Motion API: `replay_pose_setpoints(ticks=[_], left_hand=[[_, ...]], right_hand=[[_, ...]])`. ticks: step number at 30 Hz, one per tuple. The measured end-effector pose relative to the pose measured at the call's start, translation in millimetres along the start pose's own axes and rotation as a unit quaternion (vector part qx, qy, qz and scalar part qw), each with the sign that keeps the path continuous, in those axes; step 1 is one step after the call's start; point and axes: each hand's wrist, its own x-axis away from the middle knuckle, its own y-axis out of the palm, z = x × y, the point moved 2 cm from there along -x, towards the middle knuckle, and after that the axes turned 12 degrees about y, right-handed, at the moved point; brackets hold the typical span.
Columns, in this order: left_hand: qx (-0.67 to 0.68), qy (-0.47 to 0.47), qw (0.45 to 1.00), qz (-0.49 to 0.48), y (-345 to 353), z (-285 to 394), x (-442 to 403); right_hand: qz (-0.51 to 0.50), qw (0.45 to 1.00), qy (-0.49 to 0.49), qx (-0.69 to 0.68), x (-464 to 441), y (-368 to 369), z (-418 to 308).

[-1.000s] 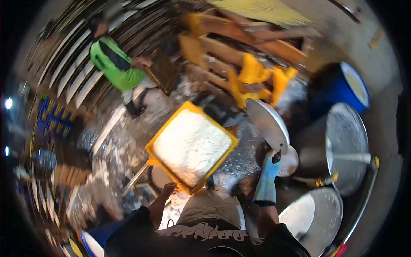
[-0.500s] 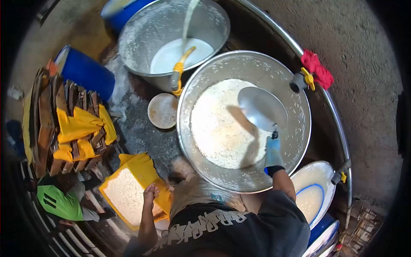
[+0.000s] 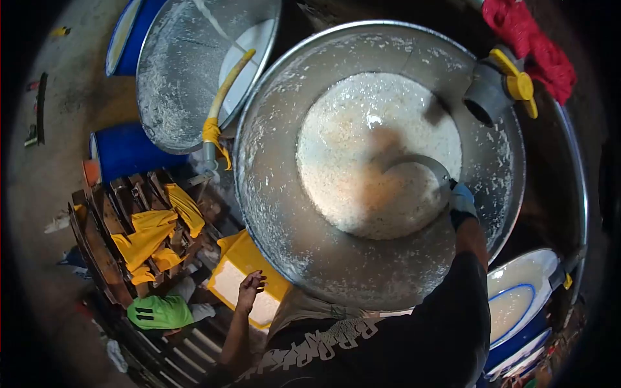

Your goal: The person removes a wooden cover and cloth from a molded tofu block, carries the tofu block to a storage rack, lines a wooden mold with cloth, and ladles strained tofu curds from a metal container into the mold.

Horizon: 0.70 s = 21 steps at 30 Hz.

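Inside a large metal vat [image 3: 278, 220] lies a pale, wet, curd-like mass [image 3: 349, 155]. My right hand [image 3: 461, 199], in a light blue glove, is closed on the short handle of a round metal scoop [image 3: 420, 169], whose bowl is partly sunk in the mass at its right side. My left hand [image 3: 251, 290] is bare, its fingers loosely apart with nothing in them. It hovers over a yellow cloth-lined square mould [image 3: 226, 282] filled with white material, just outside the vat's lower left rim.
Liquid runs beside a yellow-tipped hose [image 3: 226, 84] at a second metal vat [image 3: 168, 77]. A grey pipe valve [image 3: 488, 90] juts over the right rim. Blue drums [image 3: 126, 152], stacked wooden frames with yellow cloths [image 3: 152, 229] and a person in green [image 3: 158, 312] are left.
The view has turned from the mould toward the large vat and come closer to it. My right hand has lowered the scoop into the pale mass. My left hand remains near the mould.
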Motion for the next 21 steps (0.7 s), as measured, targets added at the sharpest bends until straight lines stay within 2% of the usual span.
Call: replay_pose_setpoints(ticks=[2, 4, 5, 6, 8, 9, 11, 14, 16, 18, 21], left_hand=[[-0.018, -0.017, 1.0, 0.001, 1, 3, -5], [-0.008, -0.037, 0.999, -0.003, 0, 1, -8], [-0.002, -0.036, 0.999, -0.005, 0, -1, -7], [-0.002, -0.039, 0.999, -0.005, 1, -1, -6], [-0.004, -0.048, 0.999, -0.004, 4, -2, -3], [0.002, -0.045, 0.999, -0.003, 6, -4, -2], [0.006, -0.031, 0.999, -0.005, 8, -10, 2], [0.025, -0.01, 1.0, -0.007, 9, -19, 7], [0.054, 0.012, 0.998, 0.003, 6, -30, 12], [0.076, 0.029, 0.997, 0.007, 1, -48, 17], [0.113, 0.055, 0.992, 0.022, -10, -80, 28]], right_hand=[[-0.056, 0.987, -0.074, 0.131, -4, 18, 3], [-0.104, 0.949, -0.157, 0.255, -2, 27, 1], [-0.112, 0.95, -0.105, 0.273, 2, 31, 2], [-0.114, 0.949, -0.105, 0.274, 19, 17, 0], [-0.202, 0.922, -0.216, 0.249, 69, -25, -12], [-0.157, 0.953, -0.193, 0.175, 85, -23, -10], [-0.183, 0.98, -0.08, -0.026, 128, -29, -10], [-0.343, 0.936, -0.059, 0.048, 162, 1, -1], [-0.414, 0.905, -0.049, 0.081, 198, 13, 1], [-0.457, 0.884, -0.029, 0.094, 240, 19, 3], [-0.495, 0.868, 0.031, 0.033, 330, -19, -29]])
